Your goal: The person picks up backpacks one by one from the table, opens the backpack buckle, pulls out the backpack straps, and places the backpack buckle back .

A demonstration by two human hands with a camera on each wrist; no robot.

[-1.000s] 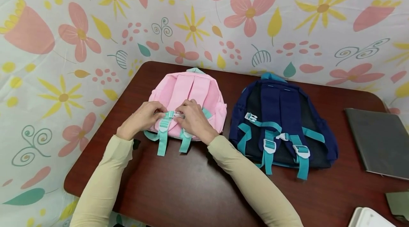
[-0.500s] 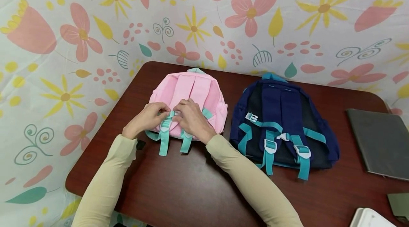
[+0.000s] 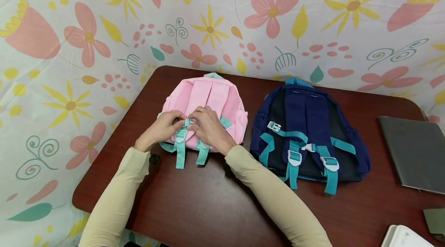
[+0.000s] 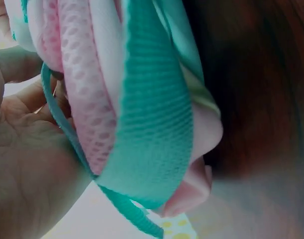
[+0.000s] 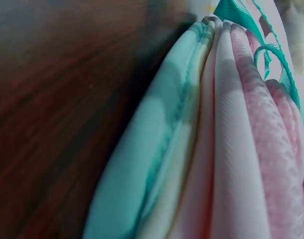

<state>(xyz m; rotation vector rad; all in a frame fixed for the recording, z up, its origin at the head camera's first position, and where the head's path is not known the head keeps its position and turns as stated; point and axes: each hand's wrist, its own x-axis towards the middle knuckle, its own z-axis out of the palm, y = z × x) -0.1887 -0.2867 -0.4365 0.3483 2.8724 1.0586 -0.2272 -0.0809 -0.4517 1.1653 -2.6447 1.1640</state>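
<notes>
A small pink backpack (image 3: 185, 92) lies with its straps facing up. Over its lower middle, both hands meet at a white side-release buckle (image 3: 190, 122) on a teal strap. My left hand (image 3: 160, 128) pinches the strap side of the buckle. From the opposite side my right hand (image 3: 210, 128) pinches the buckle between thumb and fingers. Fingers cover most of the buckle, so I cannot tell whether its halves are joined. Teal webbing (image 4: 152, 114) loops along the bag's edge beside the left palm. The right wrist view shows the bag's layered pink side (image 5: 241, 149) against the table.
A navy backpack (image 3: 295, 104) with teal straps and white buckles lies to the right. Beyond it are a dark grey flat folder (image 3: 413, 152), a green object (image 3: 436, 220) and a white device (image 3: 406, 237). Flowered cloth (image 3: 222, 19) hangs behind the brown table (image 3: 205, 200).
My left hand has shifted slightly right, closer to the right hand. Less of the buckle and strap shows between the fingers. The backpacks stay in place.
</notes>
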